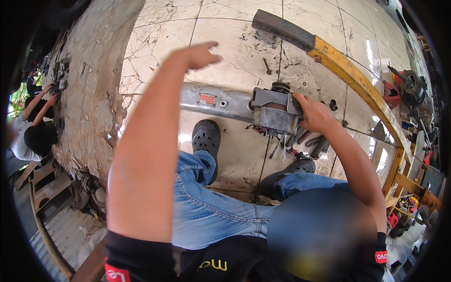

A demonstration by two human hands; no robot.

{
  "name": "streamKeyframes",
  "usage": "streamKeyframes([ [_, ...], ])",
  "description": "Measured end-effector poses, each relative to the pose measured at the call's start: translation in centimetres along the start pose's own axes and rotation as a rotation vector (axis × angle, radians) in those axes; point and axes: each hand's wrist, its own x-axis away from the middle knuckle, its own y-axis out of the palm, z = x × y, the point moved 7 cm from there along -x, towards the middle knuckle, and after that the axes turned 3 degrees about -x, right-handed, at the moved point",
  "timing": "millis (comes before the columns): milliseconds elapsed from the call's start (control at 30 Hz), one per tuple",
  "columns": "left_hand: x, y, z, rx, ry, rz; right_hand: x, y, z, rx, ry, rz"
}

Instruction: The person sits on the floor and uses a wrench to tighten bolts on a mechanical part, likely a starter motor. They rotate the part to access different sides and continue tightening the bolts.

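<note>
My right hand (315,113) grips the right side of a grey metal alternator (276,117), its fingers wrapped over the housing edge. A dark pulley (281,87) sits on the alternator's far side. The alternator rests at the right end of a long silver engine cover (235,102), which bears a small orange label. My left hand (201,56) is held out beyond the cover, slightly blurred, with fingers apart and nothing in it. A bolt (268,66) lies on the tiles beyond the alternator. Close to my right foot are several wrenches (283,150) and dark tools (319,145), partly hidden.
A yellow steel beam (352,66) with a dark end arches along the right side. Beyond it lie a red stand (391,95) and machine parts (413,89). Another person (37,131) works at far left. Cracked, stained tiles (159,47) meet rough concrete (89,94).
</note>
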Motion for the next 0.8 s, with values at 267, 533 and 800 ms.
streamKeyframes([
  [267,0.1,-2.5,-12.7,-0.380,0.153,-0.011,0.5,-0.2,-0.6,-0.017,-0.005,0.014],
  [533,0.5,12.3,-18.9,-0.198,-0.139,0.196,-0.1,-3.8,-4.0,0.085,0.069,-0.136],
  [800,-0.1,12.4,-16.0,-0.182,-0.079,0.271,3.2,-6.6,-1.0,0.120,0.219,-0.279],
])
